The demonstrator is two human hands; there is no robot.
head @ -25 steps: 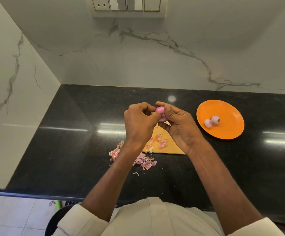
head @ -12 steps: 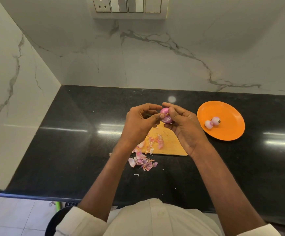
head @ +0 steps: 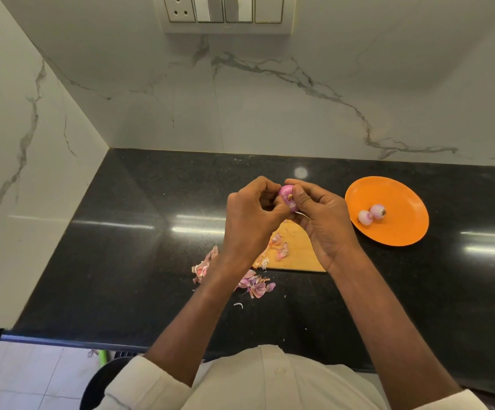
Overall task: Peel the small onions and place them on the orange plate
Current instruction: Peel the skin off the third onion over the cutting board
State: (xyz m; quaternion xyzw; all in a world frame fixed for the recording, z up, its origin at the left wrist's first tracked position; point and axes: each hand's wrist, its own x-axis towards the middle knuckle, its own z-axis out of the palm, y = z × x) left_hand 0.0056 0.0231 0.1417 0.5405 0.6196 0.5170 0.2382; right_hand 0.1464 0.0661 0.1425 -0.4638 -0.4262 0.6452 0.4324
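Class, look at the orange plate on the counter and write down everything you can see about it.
The round orange plate is shallow, smooth and glossy, plastic by its look. It lies flat on the black stone counter, to the right of the hands and the wooden board, touching neither. Two small peeled onions, pale pink-white, sit side by side on its left half. No hand touches the plate.

Pink small onion [head: 287, 196] sat pinched between both hands above the desk; two peeled onions [head: 372, 214] lay touching on the orange plate [head: 403, 232].
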